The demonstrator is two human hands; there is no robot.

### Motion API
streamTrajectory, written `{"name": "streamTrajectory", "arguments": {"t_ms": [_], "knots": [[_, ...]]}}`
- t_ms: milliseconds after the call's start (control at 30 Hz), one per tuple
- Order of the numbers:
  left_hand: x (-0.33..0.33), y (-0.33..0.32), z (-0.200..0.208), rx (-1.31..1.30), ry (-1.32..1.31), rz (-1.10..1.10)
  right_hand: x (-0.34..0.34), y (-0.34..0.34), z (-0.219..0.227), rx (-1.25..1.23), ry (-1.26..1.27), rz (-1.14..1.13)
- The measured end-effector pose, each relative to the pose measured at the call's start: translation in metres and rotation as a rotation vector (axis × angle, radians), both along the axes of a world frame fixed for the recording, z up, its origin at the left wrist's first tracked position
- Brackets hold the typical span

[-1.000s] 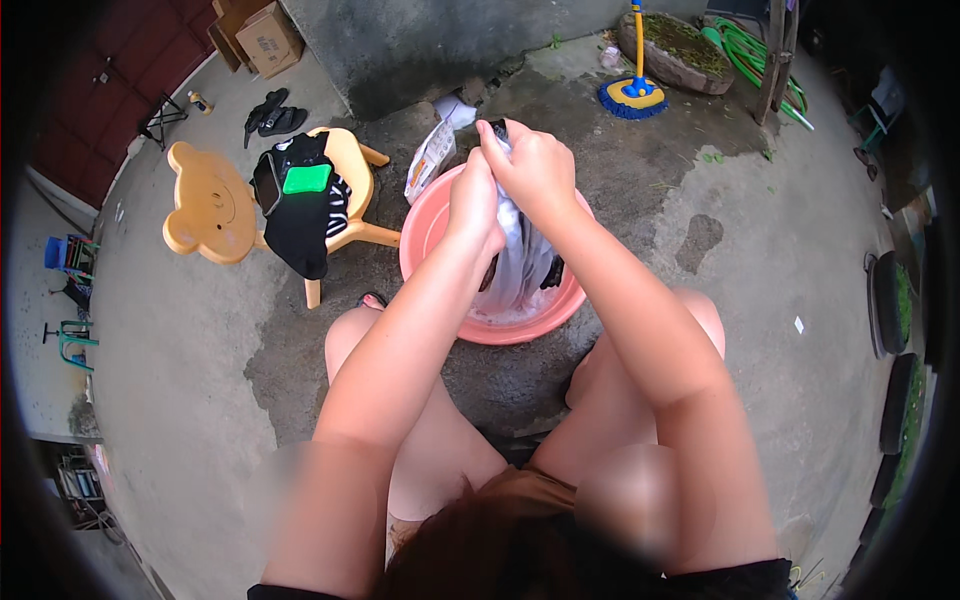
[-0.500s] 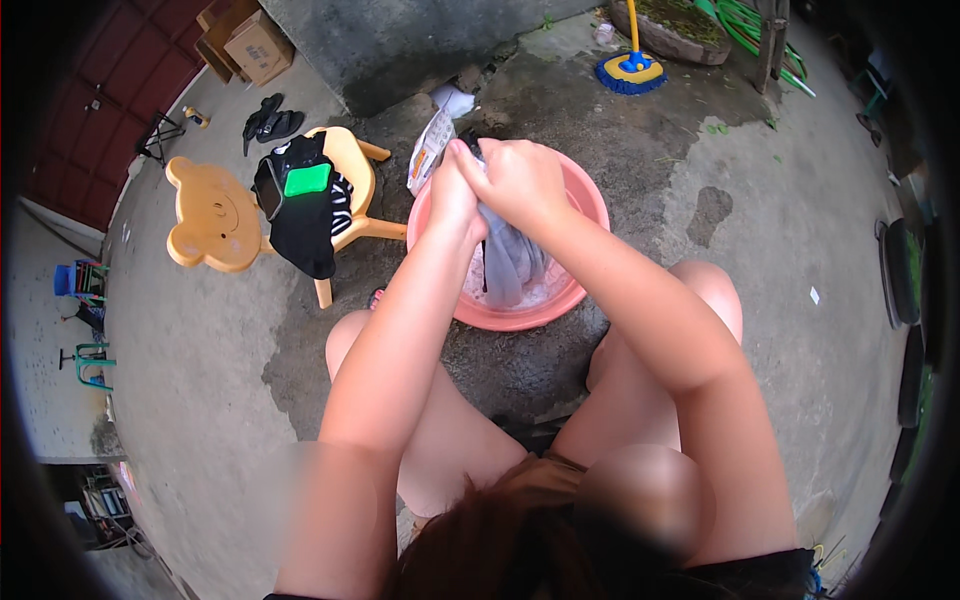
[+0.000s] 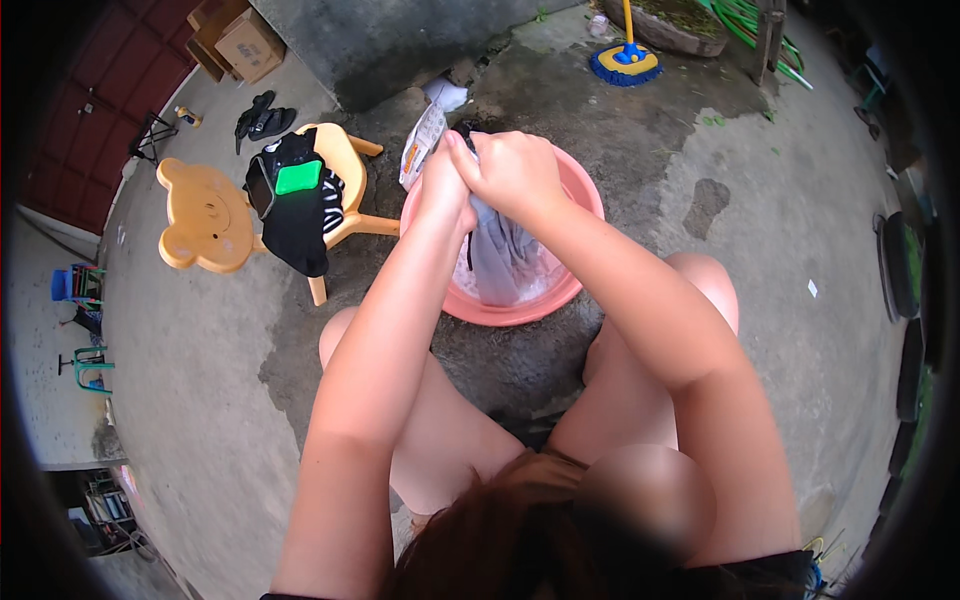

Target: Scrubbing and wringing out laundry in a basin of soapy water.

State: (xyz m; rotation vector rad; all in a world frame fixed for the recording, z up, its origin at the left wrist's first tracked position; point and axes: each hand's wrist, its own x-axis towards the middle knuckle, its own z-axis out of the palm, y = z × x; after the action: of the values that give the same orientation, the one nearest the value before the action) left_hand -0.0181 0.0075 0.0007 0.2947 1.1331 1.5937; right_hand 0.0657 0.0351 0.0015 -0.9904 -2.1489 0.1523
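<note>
Both hands together over the basin: left hand (image 3: 447,190) and right hand (image 3: 515,178) press side by side, each grip clamped on the upper end of a wet grey cloth (image 3: 503,262), though the fingers' far side is hidden, so the exact hold is hard to read. Down hangs the cloth in soft, limp folds, its lower end in the round pink plastic basin (image 3: 503,316), where frothy white suds (image 3: 540,285) ring it. A crumpled, glossy packet (image 3: 422,145) leans just beside the basin's far left rim. Over to the left, a smooth yellow plastic chair (image 3: 208,215) with a bear-head backrest carries a slack heap of black clothing (image 3: 298,237), and on top sits a bright green block (image 3: 298,177) with rounded corners. Underneath it all, rough concrete floor (image 3: 490,375), dark with wet around the basin. Farther off stands a mop (image 3: 626,66), its head yellow with a shaggy blue fringe.
</note>
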Motion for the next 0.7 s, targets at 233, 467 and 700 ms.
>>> {"name": "streamTrajectory", "arguments": {"t_ms": [233, 467, 700], "knots": [[0.008, -0.019, 0.01, -0.031, 0.226, -0.089, 0.007, 0.01, 0.018, -0.233, 0.056, -0.087], [0.016, -0.021, 0.011, 0.034, 0.037, -0.027, 0.004, 0.01, 0.012, -0.069, -0.008, -0.02], [-0.013, -0.018, -0.003, 0.081, 0.002, 0.038, -0.009, -0.015, 0.018, -0.015, 0.105, 0.088]]}}
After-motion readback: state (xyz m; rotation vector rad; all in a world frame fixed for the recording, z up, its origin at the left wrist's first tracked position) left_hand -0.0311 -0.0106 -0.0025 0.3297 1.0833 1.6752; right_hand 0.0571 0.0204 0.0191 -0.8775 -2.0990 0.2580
